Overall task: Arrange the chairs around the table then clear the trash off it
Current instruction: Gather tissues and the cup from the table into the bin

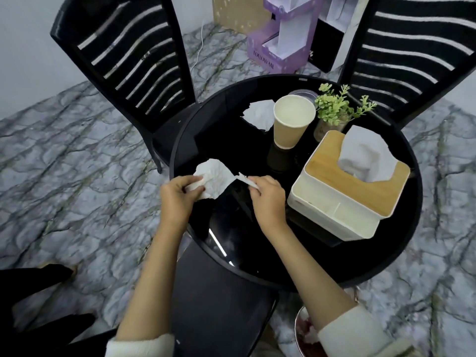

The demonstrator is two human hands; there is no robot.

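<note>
Looking at this, the chair part seems done: one chair (123,65) stands beyond the left hand (177,194), another chair (412,60) is well past the right hand (268,199), and a third seat (219,305) is tucked under the table (226,140) right below the wrists.

So we're on the trash step. The left hand has its fingers curled round a crumpled tissue (216,179). The right hand pinches a thin white strip (246,179) just beside it.

Next move, I reckon: bunch those two bits together, then reach forward for the other tissue (260,117) and the paper cup (293,122). The tissue box (347,186) right of the right hand stays.

That round thing (306,331) under the right forearm might be a bin, hard to tell.

Only readable writing: "FOLLOW ME" on the purple box (265,61), far beyond both hands.
</note>
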